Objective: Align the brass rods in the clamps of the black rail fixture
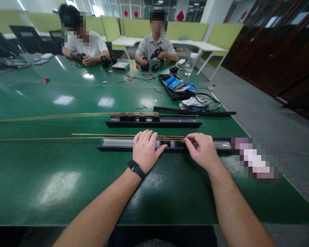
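A long black-edged channel rail [115, 142] with a silvery inside lies across the table before me. Thin brass-coloured rods [87, 138] run along it and reach far out to the left. My left hand [145, 147], with a dark watch on the wrist, lies across the rail, fingers bent over its far edge and thumb apart on the near side. At the rods' right ends, my right hand [201, 147] pinches thumb and forefinger together on them. Dark blocks [166, 142] sit inside the rail between my hands.
Behind lies a second rail [154, 124] with more rods. Further back are a black strip [195, 111], coiled black cable [208, 101] and a black tray [167, 87] of blue items. Two people sit across the green table [74, 164], one holding a drill [156, 52].
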Available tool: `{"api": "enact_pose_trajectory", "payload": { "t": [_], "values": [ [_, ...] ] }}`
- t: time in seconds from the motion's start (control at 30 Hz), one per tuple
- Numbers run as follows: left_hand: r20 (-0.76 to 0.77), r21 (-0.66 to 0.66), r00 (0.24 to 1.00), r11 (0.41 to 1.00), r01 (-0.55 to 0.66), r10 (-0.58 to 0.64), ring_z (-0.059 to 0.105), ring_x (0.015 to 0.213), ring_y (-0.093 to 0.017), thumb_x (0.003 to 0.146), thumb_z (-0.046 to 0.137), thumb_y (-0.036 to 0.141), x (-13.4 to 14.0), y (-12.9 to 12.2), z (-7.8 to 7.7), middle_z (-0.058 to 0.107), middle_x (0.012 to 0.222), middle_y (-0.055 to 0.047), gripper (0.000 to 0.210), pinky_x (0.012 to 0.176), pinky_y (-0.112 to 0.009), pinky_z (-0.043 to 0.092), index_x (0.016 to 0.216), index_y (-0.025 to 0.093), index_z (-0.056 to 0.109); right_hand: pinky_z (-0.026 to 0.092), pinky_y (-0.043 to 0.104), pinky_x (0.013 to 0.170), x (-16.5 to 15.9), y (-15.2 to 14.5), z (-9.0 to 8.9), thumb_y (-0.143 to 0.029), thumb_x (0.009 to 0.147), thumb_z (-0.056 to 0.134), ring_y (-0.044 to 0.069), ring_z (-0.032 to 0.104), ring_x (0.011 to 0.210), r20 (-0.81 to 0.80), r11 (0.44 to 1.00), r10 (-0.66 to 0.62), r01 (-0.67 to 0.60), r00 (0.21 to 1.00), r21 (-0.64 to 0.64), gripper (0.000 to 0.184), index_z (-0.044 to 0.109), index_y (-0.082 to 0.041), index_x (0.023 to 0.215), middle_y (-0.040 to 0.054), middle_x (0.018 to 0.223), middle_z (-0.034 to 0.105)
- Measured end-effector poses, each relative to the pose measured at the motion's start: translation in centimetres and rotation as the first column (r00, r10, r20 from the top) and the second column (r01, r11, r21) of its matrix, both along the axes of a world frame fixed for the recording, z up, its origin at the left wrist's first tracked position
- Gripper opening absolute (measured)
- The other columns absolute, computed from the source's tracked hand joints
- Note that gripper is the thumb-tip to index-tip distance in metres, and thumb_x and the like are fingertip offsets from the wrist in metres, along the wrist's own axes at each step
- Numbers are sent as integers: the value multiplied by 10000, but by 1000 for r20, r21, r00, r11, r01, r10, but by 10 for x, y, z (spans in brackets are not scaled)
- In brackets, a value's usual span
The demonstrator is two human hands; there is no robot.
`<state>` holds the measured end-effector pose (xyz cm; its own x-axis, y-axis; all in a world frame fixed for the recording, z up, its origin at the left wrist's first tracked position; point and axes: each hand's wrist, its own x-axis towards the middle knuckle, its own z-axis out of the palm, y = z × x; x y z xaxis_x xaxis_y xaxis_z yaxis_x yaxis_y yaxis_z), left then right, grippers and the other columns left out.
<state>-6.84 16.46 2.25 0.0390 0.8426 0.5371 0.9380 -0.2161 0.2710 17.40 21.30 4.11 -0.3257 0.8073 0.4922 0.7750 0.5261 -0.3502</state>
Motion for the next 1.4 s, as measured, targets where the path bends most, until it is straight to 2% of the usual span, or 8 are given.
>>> {"api": "enact_pose_trajectory", "payload": {
  "t": [0.6,0.93,1.4],
  "values": [
    [-7,-2,1000,1000,4,-4,576,1332,-315,954,622,561,-1,1,-2,696,1340,-130,472,1185,-502,348,1264,207,662,419,400,857,6,6,-1,-354,984,582,214,670,866,-48,997,34,-37,998,-61,173,715,-265,917,21,903,751],
    [-7,3,1000,1000,2,-2,577,1329,-317,957,618,565,0,1,-1,698,1334,-129,469,1180,-498,348,1259,208,663,403,406,873,2,2,0,-379,991,587,204,666,855,-5,1000,22,-22,1000,-14,175,703,-254,954,19,891,740],
    [-18,11,1000,1000,3,-3,583,1321,-315,953,626,564,0,0,-1,700,1330,-132,480,1174,-496,357,1257,195,667,395,393,858,4,5,-1,-335,983,599,199,659,848,-43,998,44,-45,998,-38,165,714,-250,901,9,866,734]
  ]
}}
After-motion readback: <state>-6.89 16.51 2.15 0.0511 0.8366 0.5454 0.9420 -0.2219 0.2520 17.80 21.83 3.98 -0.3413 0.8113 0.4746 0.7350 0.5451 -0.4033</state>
